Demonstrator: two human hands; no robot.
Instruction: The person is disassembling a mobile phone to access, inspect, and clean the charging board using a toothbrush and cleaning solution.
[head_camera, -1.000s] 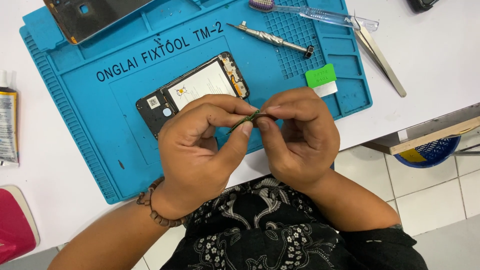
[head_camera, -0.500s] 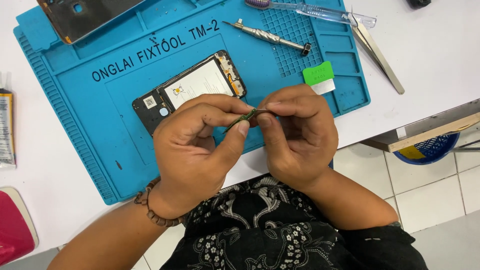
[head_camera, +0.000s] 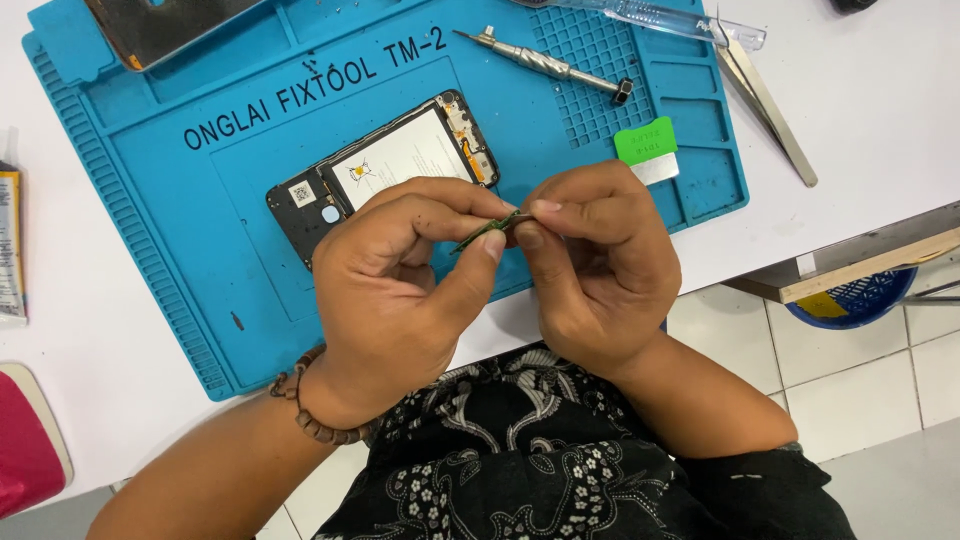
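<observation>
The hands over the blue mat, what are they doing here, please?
A person holds a thin dark green strip pinched between both hands, the left hand and the right hand, just above the near edge of a blue work mat. On the mat behind the hands lies an opened phone with its back off. Further back lie a small metal screwdriver and a green card; tweezers rest on the white table.

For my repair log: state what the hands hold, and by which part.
A thin green strip, apparently a small circuit part. The left hand pinches its left stretch between thumb and forefinger; the right hand pinches its right end.
</observation>
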